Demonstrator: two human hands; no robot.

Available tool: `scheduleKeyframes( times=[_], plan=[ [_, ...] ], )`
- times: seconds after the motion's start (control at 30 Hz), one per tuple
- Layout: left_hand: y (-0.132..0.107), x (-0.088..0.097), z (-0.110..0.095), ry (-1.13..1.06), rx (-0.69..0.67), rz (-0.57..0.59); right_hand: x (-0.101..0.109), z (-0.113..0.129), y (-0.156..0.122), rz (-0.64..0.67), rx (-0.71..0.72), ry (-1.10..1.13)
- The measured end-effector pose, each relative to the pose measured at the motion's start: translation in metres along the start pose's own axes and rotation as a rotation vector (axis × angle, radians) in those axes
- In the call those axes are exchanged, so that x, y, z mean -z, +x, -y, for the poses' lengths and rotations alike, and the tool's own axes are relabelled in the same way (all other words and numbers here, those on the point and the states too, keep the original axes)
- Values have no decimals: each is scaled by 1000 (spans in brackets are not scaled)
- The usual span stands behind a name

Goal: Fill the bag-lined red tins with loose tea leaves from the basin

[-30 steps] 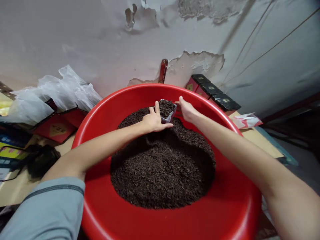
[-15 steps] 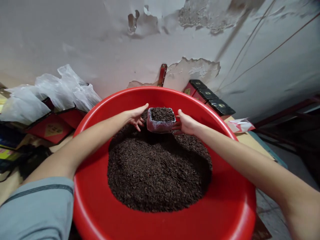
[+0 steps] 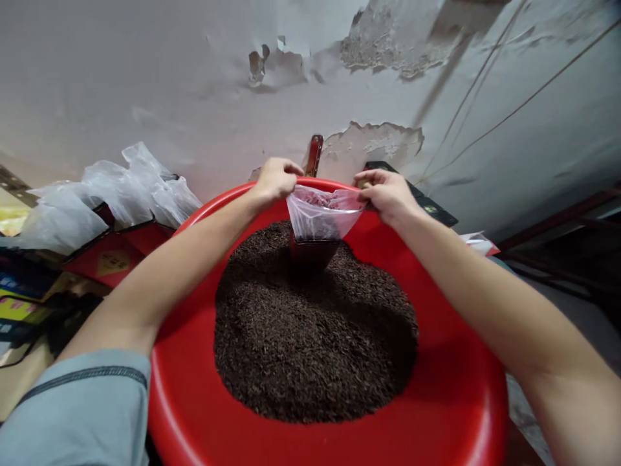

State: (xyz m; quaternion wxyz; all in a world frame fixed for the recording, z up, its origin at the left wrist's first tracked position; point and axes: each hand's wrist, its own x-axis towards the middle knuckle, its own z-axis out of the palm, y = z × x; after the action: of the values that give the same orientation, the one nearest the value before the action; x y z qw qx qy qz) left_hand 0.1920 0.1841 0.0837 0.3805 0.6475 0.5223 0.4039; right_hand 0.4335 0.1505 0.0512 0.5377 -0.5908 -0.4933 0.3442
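A big red basin [image 3: 194, 401] in front of me holds a heap of dark loose tea leaves [image 3: 315, 330]. Over the far side of the heap hangs a small clear plastic bag [image 3: 320, 223], its lower part dark with tea. My left hand [image 3: 275, 178] pinches the bag's top edge on the left. My right hand [image 3: 388, 193] pinches the top edge on the right. Both hands are closed on the rim and hold the bag stretched between them, its bottom just above or touching the heap.
Crumpled clear plastic [image 3: 111, 197] lies over red boxes [image 3: 114, 259] at the left. Dark tins [image 3: 429, 207] stand behind the basin at the right, partly hidden by my right hand. A red handle [image 3: 314, 154] leans on the peeling wall [image 3: 194, 84].
The bag sat low in the heap, my right hand at its side and my left hand open beside it. Now both hands grip its top edge and have lifted it.
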Motion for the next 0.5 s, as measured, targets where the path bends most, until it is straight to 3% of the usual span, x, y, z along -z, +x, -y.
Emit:
scheduleKeyframes(
  times=[0.1,0.17,0.2,0.27,0.33,0.37,0.43,0.5],
  plan=[
    [5,27,-9,-43,-115,-166,30,5,14,-76,240,57],
    [1,42,0,-6,-50,-161,49,-3,17,24,278,72],
    [-4,46,10,44,16,-69,55,-10,17,113,258,58],
    [-13,44,33,115,135,258,57,-27,11,393,152,-53],
    [-20,27,55,30,74,540,43,-43,3,715,40,-220],
    [-22,15,62,-47,-15,608,31,-50,-1,855,8,-290],
    [-23,-10,66,-40,-93,575,2,-58,-9,966,25,-320],
    [-21,-31,57,148,-132,448,-25,-60,-17,857,47,-279]
  ],
)
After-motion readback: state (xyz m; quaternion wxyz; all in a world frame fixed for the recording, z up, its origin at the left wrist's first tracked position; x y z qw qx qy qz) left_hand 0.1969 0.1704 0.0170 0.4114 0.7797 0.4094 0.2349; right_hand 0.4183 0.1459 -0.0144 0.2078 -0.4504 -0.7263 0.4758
